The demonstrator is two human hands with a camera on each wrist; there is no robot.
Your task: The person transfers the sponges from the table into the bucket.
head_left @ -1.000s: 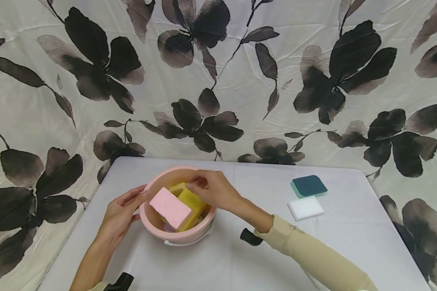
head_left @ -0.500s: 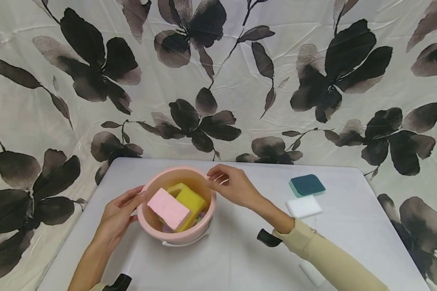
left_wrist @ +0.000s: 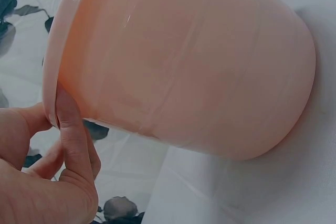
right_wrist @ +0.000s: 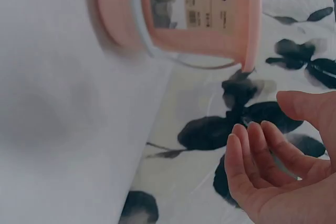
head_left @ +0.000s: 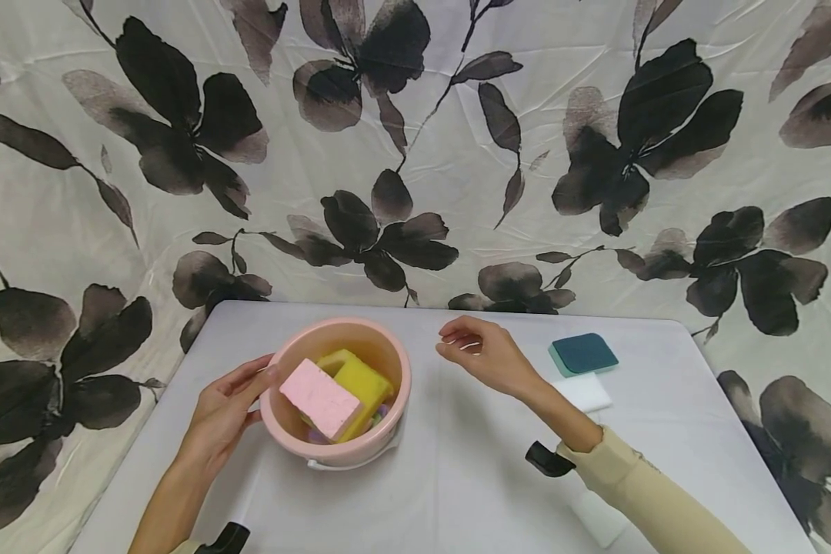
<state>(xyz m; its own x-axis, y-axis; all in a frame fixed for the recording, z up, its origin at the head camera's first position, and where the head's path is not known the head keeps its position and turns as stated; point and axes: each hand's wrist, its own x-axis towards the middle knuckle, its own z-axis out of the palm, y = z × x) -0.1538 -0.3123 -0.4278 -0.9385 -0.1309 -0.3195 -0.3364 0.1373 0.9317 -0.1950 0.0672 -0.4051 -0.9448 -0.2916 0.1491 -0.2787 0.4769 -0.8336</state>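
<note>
A pink bucket [head_left: 395, 415] stands on the left part of the table. Inside it lie a pink sponge [head_left: 322, 398] and, partly beneath that, a yellow sponge [head_left: 365, 385]; some smaller purple and green pieces show below them. My left hand [head_left: 223, 415] pinches the bucket's rim at the left, as the left wrist view confirms with thumb and finger on either side of the rim. To the right of the bucket, apart from it, my right hand [head_left: 488, 354] hovers with relaxed fingers and holds nothing. In the right wrist view its fingers [right_wrist: 257, 156] are loosely bent.
A dark teal sponge [head_left: 585, 354] lies at the table's back right. Just in front of it is a white sponge [head_left: 587, 392], partly behind my right forearm. Another white piece [head_left: 599, 517] lies nearer, partly under the sleeve. A floral cloth [head_left: 381, 138] hangs behind the table [head_left: 457, 492].
My right hand has come out from over the bucket and moved right, away from its rim. The left hand stays on the rim, and the bucket and sponges have not visibly moved.
</note>
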